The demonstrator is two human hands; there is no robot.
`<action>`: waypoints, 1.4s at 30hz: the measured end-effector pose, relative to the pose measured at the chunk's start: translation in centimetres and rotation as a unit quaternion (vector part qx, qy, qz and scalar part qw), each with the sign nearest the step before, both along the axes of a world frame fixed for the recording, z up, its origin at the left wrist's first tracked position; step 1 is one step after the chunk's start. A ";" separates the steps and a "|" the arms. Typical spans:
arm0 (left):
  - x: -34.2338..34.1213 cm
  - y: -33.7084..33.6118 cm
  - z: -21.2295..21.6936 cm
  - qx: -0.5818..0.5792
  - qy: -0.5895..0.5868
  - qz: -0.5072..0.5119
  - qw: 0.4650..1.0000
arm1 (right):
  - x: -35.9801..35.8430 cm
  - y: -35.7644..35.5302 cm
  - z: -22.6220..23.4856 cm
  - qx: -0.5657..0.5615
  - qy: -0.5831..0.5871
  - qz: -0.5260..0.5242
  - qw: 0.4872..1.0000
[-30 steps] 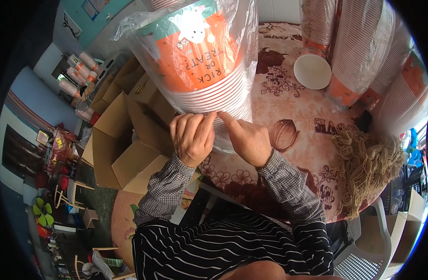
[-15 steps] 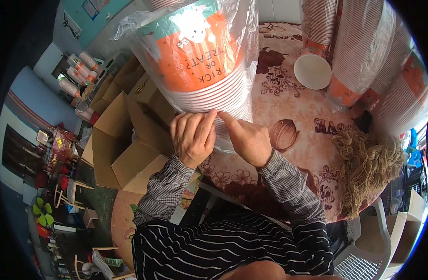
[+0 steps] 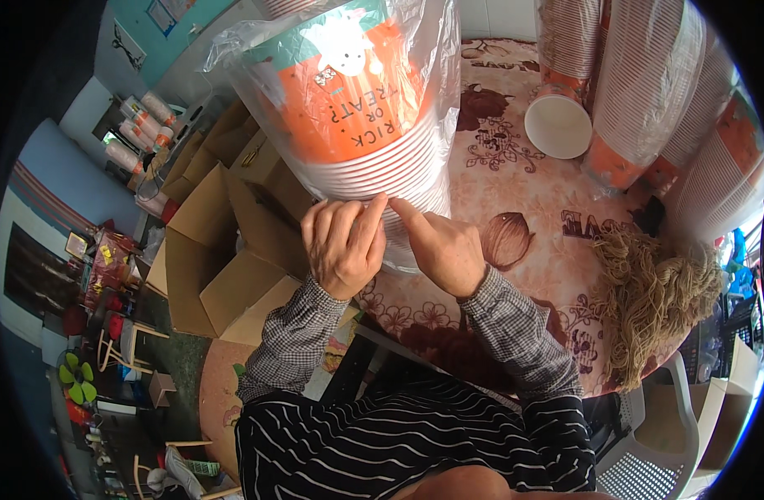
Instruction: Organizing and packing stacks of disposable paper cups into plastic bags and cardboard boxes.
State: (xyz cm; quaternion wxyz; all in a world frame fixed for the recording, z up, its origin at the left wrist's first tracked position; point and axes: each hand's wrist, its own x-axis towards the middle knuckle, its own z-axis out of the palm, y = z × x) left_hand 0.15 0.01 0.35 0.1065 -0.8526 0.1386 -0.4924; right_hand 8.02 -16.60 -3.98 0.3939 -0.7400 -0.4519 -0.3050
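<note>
A tall stack of paper buckets (image 3: pixel 349 108) stands before me in a clear plastic bag (image 3: pixel 450 92). The top bucket is orange and teal with a white cartoon figure, and white rims are nested beneath it. My left hand (image 3: pixel 345 250) is closed against the near side of the rims, fingers bent and pressed together. Beside it, my right hand (image 3: pixel 445 248) is closed too, its index finger reaching toward the left fingertips. The two fingertips nearly meet at the rims. Whatever they pinch is too small or hidden to make out.
A flower-patterned tablecloth (image 3: pixel 507 317) covers the table. Wrapped bucket stacks (image 3: pixel 649 83) and an open white-bottomed bucket (image 3: pixel 559 127) stand at the far right. A beige string bundle (image 3: pixel 657 300) lies near the right edge. Open cardboard boxes (image 3: pixel 224 258) sit left; a grey plastic chair (image 3: pixel 661 450) is lower right.
</note>
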 end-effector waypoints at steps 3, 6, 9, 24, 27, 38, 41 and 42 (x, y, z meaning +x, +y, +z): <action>-0.1 0.2 -0.1 0.004 0.003 -0.002 1.000 | 0.0 0.0 0.1 -0.002 -0.001 -0.002 1.000; -0.1 0.2 -0.2 0.000 0.011 -0.001 1.000 | 0.0 0.0 -0.1 -0.002 -0.001 -0.003 1.000; -0.1 0.2 -0.2 -0.005 0.015 0.000 1.000 | 0.0 0.0 0.0 0.001 -0.001 -0.002 1.000; -0.5 -0.8 0.9 0.018 -0.011 0.020 1.000 | 0.0 -0.1 -0.1 0.001 0.004 0.004 1.000; -0.4 -1.1 1.0 0.027 -0.008 0.024 0.999 | 0.2 0.0 -0.3 0.002 0.005 0.001 1.000; -0.6 -1.2 1.6 0.021 0.014 0.028 0.999 | 0.1 0.0 -0.1 -0.001 0.004 -0.004 1.000; -0.4 -1.2 1.6 0.015 0.016 0.022 1.000 | 0.1 -0.1 -0.1 0.002 0.009 0.002 1.000; -0.4 -1.2 1.6 0.013 0.015 0.019 1.000 | 0.1 -0.1 0.0 0.003 0.010 0.002 1.000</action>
